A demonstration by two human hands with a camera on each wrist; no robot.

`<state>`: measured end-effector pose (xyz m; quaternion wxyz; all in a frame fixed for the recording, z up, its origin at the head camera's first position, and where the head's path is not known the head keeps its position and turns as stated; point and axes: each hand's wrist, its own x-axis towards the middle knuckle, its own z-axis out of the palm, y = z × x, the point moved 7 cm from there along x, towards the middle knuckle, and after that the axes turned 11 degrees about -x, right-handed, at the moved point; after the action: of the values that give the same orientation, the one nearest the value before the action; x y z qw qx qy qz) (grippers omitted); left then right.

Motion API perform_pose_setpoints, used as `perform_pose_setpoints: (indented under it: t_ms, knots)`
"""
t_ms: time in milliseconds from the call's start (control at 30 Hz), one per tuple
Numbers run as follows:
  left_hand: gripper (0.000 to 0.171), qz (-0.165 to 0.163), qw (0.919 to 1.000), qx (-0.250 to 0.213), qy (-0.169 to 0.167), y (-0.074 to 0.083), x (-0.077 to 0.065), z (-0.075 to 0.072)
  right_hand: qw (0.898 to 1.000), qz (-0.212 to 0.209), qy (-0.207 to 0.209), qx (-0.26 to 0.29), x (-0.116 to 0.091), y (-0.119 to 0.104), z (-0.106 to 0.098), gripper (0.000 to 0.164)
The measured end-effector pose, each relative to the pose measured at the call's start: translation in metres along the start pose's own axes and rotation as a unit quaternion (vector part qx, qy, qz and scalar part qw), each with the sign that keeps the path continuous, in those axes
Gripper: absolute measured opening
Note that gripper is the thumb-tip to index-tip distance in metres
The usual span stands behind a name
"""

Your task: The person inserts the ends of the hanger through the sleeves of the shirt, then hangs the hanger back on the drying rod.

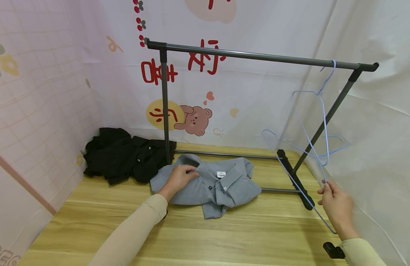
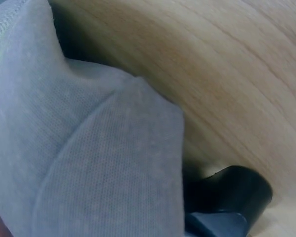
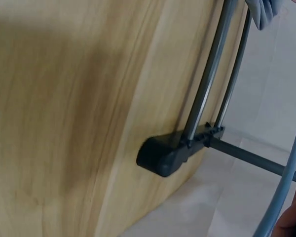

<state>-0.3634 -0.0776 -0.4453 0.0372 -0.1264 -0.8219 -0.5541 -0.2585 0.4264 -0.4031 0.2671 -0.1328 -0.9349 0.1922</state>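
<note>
A grey collared shirt with a white neck label lies folded on the wooden table, at the foot of the rack. My left hand pinches it beside the collar, thumb and fingers on the cloth. In the left wrist view, grey fabric fills much of the frame and hides most of that hand. At the right, my right hand grips a light blue wire hanger, held tilted in front of the rack's foot. Another blue hanger hooks over the rail above it.
A dark metal clothes rack spans the table, its black foot on the right side. Black garments lie heaped at the left back. Another black foot end shows near my right sleeve. Printed cloth walls enclose the table.
</note>
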Motion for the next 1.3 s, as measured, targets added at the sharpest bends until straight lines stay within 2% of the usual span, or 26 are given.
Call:
perform_pose_setpoints:
  t_ms: [67, 333, 533, 633, 767, 933, 1100, 1300]
  knots:
    - [0.017, 0.0, 1.0, 0.0, -0.002, 0.001, 0.0, 0.0, 1.0, -0.014, -0.017, 0.005, -0.003, -0.003, 0.007, 0.038]
    - [0.017, -0.009, 0.9999, 0.003, -0.005, 0.001, 0.002, 0.001, 0.995, -0.088, -0.045, 0.03, -0.008, -0.023, 0.026, 0.032]
    - [0.021, -0.025, 0.9995, 0.005, -0.018, 0.0, 0.004, 0.005, 0.98, -0.154, -0.088, 0.085, -0.012, -0.038, 0.041, 0.028]
    - [0.027, -0.038, 0.9989, -0.001, -0.027, 0.0, 0.005, 0.006, 0.975, -0.18, -0.09, 0.094, -0.013, -0.044, 0.045, 0.025]
    - [0.029, -0.05, 0.9981, -0.006, -0.035, -0.001, 0.006, 0.009, 0.972, -0.188, -0.097, 0.103, -0.014, -0.048, 0.048, 0.024]
    - [0.025, -0.062, 0.9975, -0.017, -0.029, -0.001, 0.008, 0.01, 0.966, -0.21, -0.118, 0.099, -0.015, -0.054, 0.051, 0.023]
    - [0.025, -0.063, 0.9972, -0.029, -0.029, 0.002, 0.01, 0.008, 0.96, -0.242, -0.12, 0.073, -0.01, -0.065, 0.052, 0.02]
    - [0.027, -0.052, 0.9968, -0.036, -0.049, 0.006, 0.011, 0.01, 0.963, -0.24, -0.114, 0.043, 0.004, -0.083, 0.061, 0.021]
